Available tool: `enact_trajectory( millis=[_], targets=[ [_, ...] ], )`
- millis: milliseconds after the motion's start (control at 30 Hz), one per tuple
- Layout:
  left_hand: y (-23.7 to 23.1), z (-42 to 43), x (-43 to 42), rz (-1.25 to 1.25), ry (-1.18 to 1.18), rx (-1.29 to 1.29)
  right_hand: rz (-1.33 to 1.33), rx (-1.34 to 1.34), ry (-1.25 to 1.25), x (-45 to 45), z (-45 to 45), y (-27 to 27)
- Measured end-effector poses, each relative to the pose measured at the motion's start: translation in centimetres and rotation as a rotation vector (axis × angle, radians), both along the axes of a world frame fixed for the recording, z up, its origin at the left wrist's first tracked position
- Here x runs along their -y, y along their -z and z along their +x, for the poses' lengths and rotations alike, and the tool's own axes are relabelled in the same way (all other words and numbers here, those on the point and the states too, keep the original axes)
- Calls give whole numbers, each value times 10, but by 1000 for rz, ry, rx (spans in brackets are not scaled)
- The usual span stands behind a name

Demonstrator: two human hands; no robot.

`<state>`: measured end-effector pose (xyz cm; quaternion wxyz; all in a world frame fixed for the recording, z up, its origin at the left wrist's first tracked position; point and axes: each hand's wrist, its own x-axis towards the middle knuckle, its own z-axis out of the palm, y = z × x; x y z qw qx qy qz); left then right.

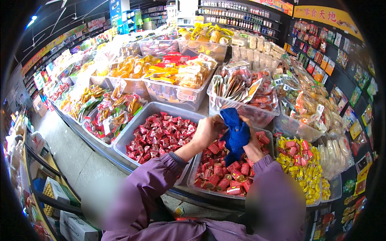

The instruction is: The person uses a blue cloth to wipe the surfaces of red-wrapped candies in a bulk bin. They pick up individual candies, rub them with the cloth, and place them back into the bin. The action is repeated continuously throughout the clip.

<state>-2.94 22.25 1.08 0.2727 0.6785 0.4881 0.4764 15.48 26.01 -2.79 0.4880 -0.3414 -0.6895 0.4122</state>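
Observation:
A crumpled blue cloth (236, 132) is between my two hands, above a clear plastic bin (193, 177) of red cylinder-shaped wrapped sweets (218, 174). My left hand (208, 129) pinches the cloth at its upper left edge. On the other side, my right hand (251, 141) grips it, with some fingers hidden behind the fabric. One end of the cloth hangs down over the red sweets. Left of that bin stands another plastic bin (122, 144), filled with small red wrapped sweets (162, 132).
Yellow wrapped sweets (298, 168) lie in a bin at the right. Behind my hands are bins of flat packets (235, 84) and bagged yellow snacks (181, 70). A tiled aisle (66, 144) runs along the left, beside cartons (77, 226) on a rack. Shelves of packets (319, 57) line the right wall.

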Motion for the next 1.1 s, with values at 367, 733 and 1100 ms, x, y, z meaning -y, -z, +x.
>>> enact_trajectory(
  millis=[367,733,1100],
  targets=[
    [39,4,-15,-18,431,464,249,-100,120,23,-14,-13],
    [4,-43,7,181,-102,-172,126,-152,180,5,0,1],
    [78,-13,13,278,528,-1086,237,25,167,17,-2,-7]
  ],
)
